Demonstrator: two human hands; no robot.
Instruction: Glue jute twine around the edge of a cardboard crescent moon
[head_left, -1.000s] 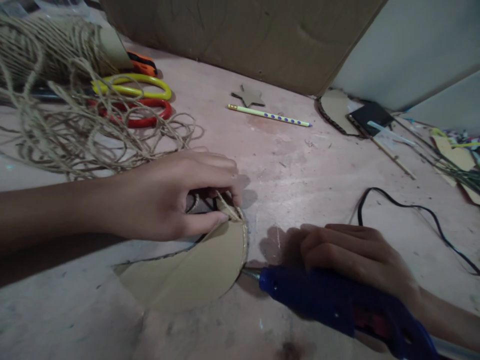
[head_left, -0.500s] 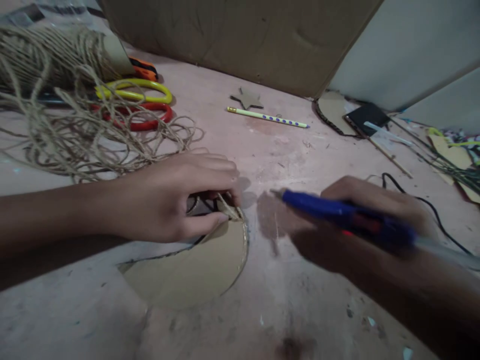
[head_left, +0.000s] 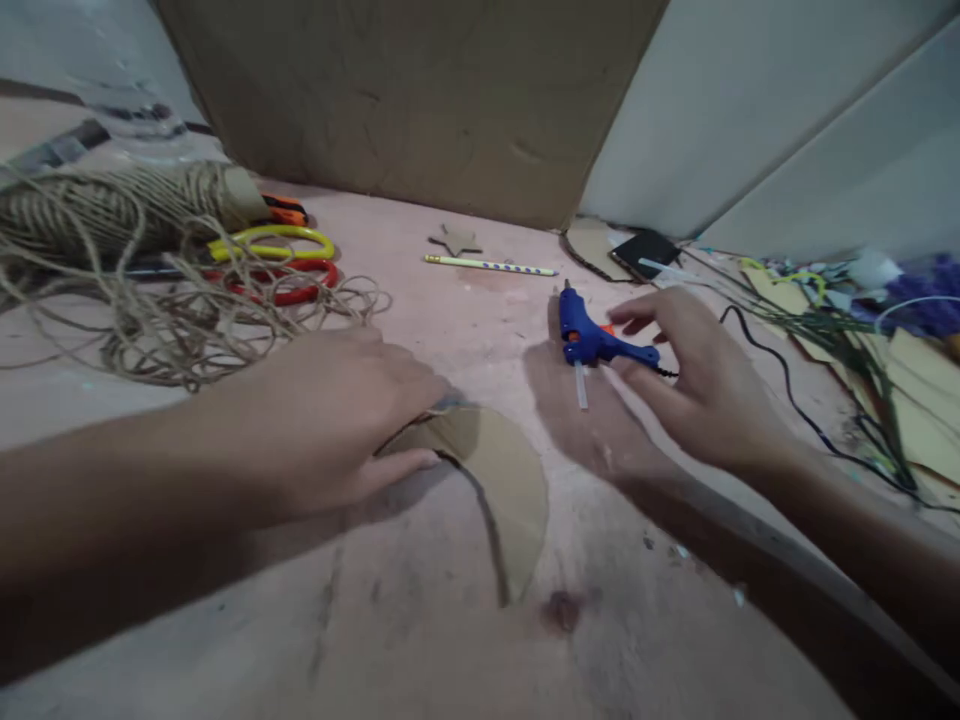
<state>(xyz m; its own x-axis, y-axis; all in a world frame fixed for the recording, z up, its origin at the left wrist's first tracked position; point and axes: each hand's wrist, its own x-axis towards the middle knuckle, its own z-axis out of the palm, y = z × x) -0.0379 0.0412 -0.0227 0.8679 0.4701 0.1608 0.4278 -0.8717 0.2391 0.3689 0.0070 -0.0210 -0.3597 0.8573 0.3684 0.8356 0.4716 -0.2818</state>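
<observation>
My left hand (head_left: 345, 410) grips one end of a cardboard crescent (head_left: 517, 480), thumb on its inner edge and fingers over the outer one. The fingers hide that end and any twine there. The crescent's free tip points towards me. A blue glue gun (head_left: 592, 335) lies on its side on the table, nozzle pointing away, with a clear glue stick (head_left: 581, 388) sticking out of its back. My right hand (head_left: 694, 375) is beside the glue gun's handle, thumb and fingers spread apart and not closed round it.
Loose twine (head_left: 180, 310) spills from a twine roll (head_left: 135, 200) at the left, over scissors with yellow and red handles (head_left: 300, 280). A cardboard star (head_left: 456, 240) and a pencil (head_left: 491, 266) lie ahead. The black cord (head_left: 787, 370) runs right, towards cardboard scraps (head_left: 926, 410).
My right hand has set the glue gun down farther away and let go of it. The crescent has turned in my left hand, its free tip swinging from the left to the right.
</observation>
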